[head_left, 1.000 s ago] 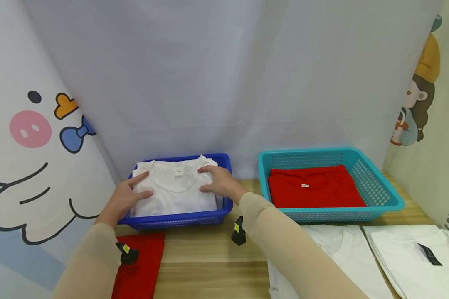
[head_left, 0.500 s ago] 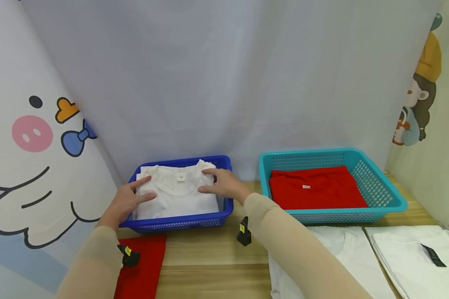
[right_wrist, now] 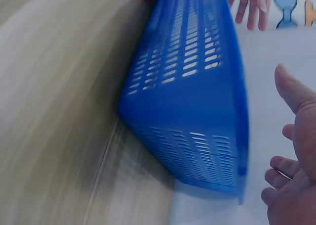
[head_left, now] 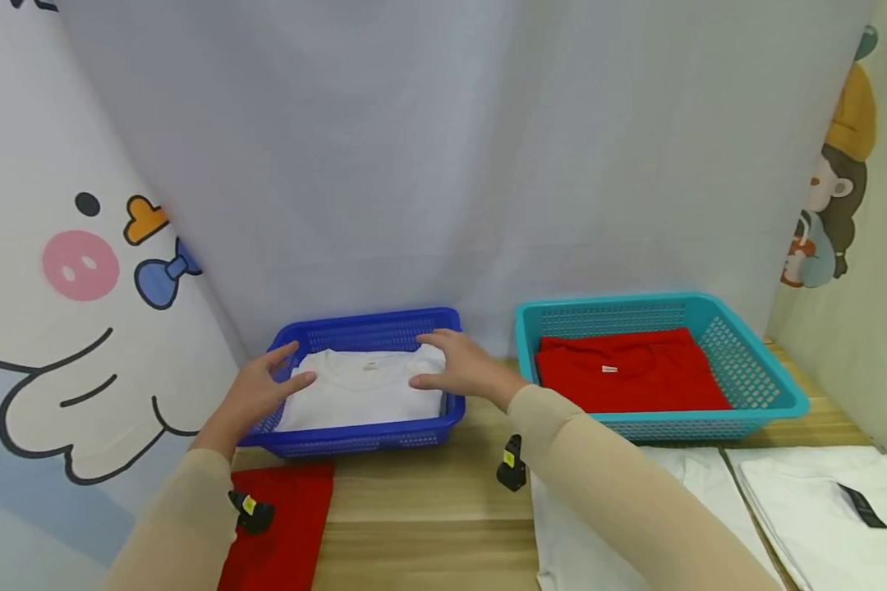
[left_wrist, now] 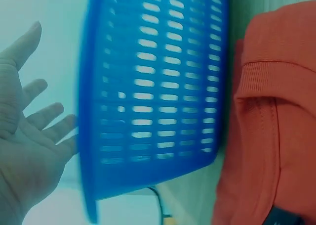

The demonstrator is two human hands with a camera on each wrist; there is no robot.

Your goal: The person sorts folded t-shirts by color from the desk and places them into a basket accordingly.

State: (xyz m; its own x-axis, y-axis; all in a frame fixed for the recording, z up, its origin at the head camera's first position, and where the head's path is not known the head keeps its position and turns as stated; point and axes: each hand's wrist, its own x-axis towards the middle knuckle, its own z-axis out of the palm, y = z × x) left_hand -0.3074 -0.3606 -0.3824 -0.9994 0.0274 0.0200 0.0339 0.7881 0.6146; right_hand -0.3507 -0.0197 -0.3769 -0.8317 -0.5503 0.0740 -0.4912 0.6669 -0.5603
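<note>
A folded white T-shirt (head_left: 362, 394) lies in the blue basket (head_left: 355, 437), neckline toward the back. Over the basket's left side is my left hand (head_left: 255, 394), its fingers spread and nothing held. My right hand (head_left: 466, 367) hovers at the right side with thumb and fingers apart, near the shirt's right shoulder. In the left wrist view, the left hand (left_wrist: 29, 121) shows straight fingers beside the basket rim (left_wrist: 88, 111). The right wrist view has the right hand (right_wrist: 296, 151) apart from the basket wall (right_wrist: 182, 111).
A teal basket (head_left: 658, 424) holding a folded red T-shirt (head_left: 628, 373) stands to the right. Folded white shirts (head_left: 820, 509) lie in front of it. A folded red garment (head_left: 288, 517) lies at the front left of the wooden table (head_left: 421, 525). A curtain hangs behind.
The white shirt has sunk lower into the blue basket, uncovering its back wall. Both hands have let go of it; the right hand has shifted slightly right.
</note>
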